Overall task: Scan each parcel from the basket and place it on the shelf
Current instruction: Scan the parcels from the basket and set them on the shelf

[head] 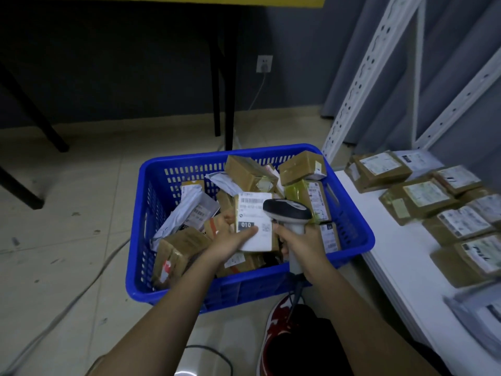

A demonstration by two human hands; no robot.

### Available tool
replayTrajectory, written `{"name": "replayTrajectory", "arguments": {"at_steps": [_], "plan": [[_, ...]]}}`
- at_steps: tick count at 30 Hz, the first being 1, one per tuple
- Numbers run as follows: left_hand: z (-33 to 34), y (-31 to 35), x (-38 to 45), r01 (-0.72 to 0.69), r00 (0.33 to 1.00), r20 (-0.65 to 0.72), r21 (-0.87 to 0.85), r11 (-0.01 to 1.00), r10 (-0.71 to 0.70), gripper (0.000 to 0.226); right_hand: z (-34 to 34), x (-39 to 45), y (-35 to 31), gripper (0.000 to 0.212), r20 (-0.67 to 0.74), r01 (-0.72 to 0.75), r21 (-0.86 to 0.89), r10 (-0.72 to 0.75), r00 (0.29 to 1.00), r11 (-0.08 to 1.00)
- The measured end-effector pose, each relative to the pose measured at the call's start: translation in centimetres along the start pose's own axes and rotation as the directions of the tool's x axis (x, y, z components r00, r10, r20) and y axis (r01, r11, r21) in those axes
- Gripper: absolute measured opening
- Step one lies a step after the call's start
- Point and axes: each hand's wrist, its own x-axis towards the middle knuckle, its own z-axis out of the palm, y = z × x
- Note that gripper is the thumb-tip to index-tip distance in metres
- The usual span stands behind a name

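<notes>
A blue plastic basket [349,221] on the floor holds several brown and grey parcels. Over it my left hand [230,240] grips a small parcel [253,213] with a white label marked 010, thumb on the label's lower edge. My right hand [303,246] holds a grey and black barcode scanner [287,210] by its handle, its head just over the label's right side. To the right a low white shelf [393,248] carries several brown parcels [423,196] with labels up.
A black-legged table [225,90] with a yellow top stands behind the basket. White slotted shelf posts [360,77] rise at the right. The scanner's cable [295,297] hangs down past my red and white shoe [276,321]. Another cable runs over the tiled floor at left.
</notes>
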Motion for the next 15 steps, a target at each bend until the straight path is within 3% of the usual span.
{"name": "replayTrajectory", "arguments": {"at_steps": [3, 7, 12, 15], "plan": [[1.1, -0.5, -0.4, 0.081, 0.990, 0.113, 0.004, 0.997, -0.081, 0.059, -0.3, -0.2, 0.5, 0.010, 0.012, -0.028, 0.006, 0.028, 1.000, 1.000], [1.8, 0.3, -1.4, 0.103, 0.985, 0.145, -0.027, 0.994, -0.098, 0.077, -0.8, -0.4, 0.3, 0.018, -0.021, 0.003, -0.006, -0.003, 1.000, 1.000], [3.7, 4.0, -2.3, -0.066, 0.991, 0.119, 0.026, 0.997, 0.062, 0.099, -3.3, -1.1, -3.7, 0.018, -0.144, 0.119, 0.114, -0.102, 0.984, 0.986], [6.8, 7.8, -2.6, -0.184, 0.974, 0.150, 0.077, 0.980, 0.171, 0.096, -7.5, -2.0, -6.2, 0.023, -0.290, 0.199, 0.110, -0.160, 0.944, 0.974]]}}
